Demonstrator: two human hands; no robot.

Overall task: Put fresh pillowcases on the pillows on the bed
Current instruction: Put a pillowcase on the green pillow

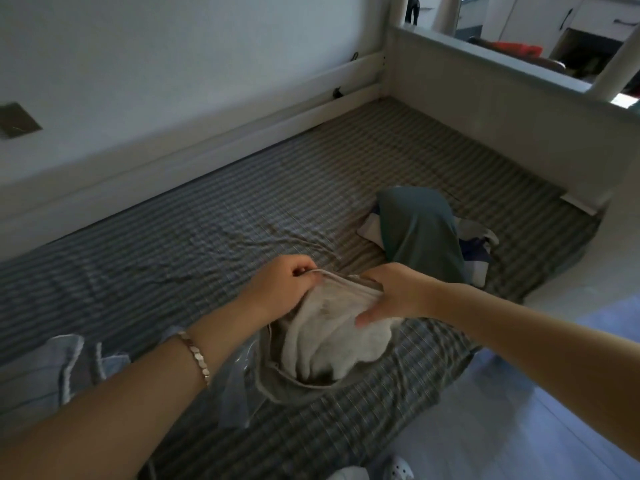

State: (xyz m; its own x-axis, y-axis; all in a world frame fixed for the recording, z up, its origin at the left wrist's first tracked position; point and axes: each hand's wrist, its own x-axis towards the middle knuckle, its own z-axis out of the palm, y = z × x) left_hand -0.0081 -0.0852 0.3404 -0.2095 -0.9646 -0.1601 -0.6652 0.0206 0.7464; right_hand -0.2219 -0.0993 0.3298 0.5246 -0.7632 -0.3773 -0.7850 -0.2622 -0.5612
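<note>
Grey-beige cloth of the pillowcase [277, 386] lies bunched at the lower middle of the frame, on the checked sheet [173, 244] near the front edge of the bed [221, 133]. Its mouth is wide open, and inside it sits the white pillow [329, 337], with the rim of the case running around the pillow's top and left side. The left hand [284, 282] pinches this rim at the upper left of the mouth with curled fingers. The right hand [391, 292] grips the rim at the upper right, and its thumb presses on the white pillow. A bracelet [195, 355] is on the left wrist. Just above the right hand, at the middle right of the frame, a green pillow [419, 230] lies on the sheet, already in its cover, and it rests on a small heap of white and blue cloth [479, 242]. At the lower left a light blue cloth [69, 362] lies on the sheet, and beside the pillowcase is some clear plastic [235, 375]; I cannot tell what is in it. A pale floor [519, 410] fills the lower right.
</note>
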